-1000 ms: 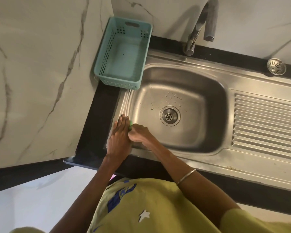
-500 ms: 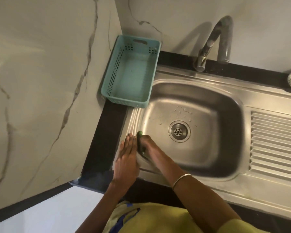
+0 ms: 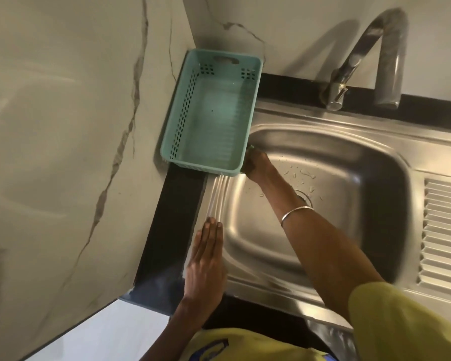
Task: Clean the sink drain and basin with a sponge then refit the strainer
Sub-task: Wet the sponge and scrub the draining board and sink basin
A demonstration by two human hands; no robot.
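Note:
The steel sink basin [image 3: 336, 162] fills the middle of the view, with water drops on its floor. My right hand [image 3: 257, 164] presses against the basin's far left wall, beside the teal basket, shut on a green sponge [image 3: 251, 147] of which only a sliver shows. My right forearm hides most of the drain [image 3: 303, 195]. My left hand [image 3: 206, 259] lies flat, fingers together, on the ribbed left rim of the sink. The strainer is out of view.
An empty teal plastic basket [image 3: 175, 142] sits on the black counter in the back left corner, overhanging the sink rim. The chrome tap [image 3: 362, 53] stands behind the basin. A ribbed drainboard [image 3: 443, 235] lies to the right. Marble walls close off the left and back.
My right hand has slid the sponge from the near left rim up along the left wall to the basket. The camera has moved closer and left, putting the strainer out of view.

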